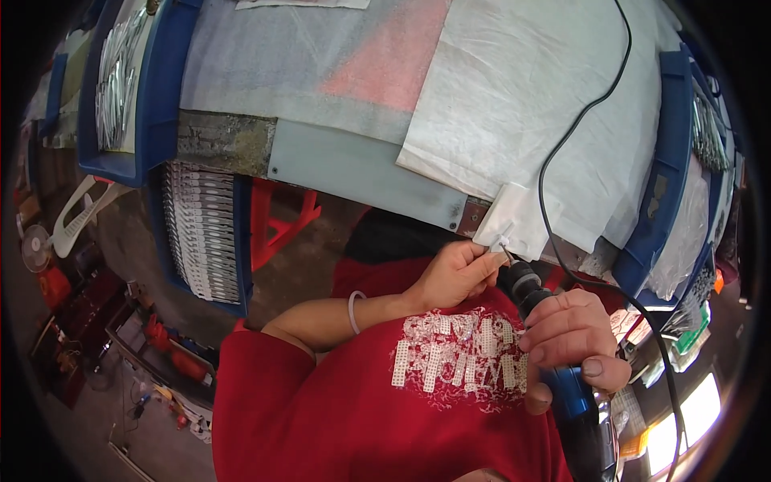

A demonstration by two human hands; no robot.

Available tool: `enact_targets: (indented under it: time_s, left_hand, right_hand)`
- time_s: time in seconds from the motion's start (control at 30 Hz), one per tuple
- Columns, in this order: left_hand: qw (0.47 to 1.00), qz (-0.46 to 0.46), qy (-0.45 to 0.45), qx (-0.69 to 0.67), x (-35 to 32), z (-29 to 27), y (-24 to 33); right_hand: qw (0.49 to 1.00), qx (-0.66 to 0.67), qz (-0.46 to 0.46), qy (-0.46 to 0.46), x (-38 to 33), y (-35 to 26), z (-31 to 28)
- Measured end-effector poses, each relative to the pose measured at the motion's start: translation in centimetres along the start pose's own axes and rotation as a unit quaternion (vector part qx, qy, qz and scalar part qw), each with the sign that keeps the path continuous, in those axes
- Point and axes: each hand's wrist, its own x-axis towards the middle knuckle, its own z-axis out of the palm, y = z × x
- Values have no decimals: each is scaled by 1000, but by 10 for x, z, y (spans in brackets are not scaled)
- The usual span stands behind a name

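The left arm [325, 317] bends in from the lower middle of the frame. The left hand [458, 277], right of the middle, pinches with its thumb. At lower right, the right hand [572, 341] curls its fingers [562, 347] tight; its wrist is hard to see.

Power tool [573, 395] black, blue; shirt [321, 410] red, print [434, 357] pale, dotted; small piece [498, 247] probably whitish.

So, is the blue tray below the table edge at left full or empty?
It looks full: rows of shiny metal pieces cover most of the visible inside of the blue tray.
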Motion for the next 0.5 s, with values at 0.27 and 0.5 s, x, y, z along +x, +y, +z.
enact_targets:
  time_s: [0.27,0.5]
  left_hand:
    - [1000,-6,-5,5,-1,-4,-2]
    - [999,21,11,29,-1,-3,-5]
  right_hand:
    - [1000,16,-5,-10,1,8,3]
    - [1000,17,2,3,3,12,10]
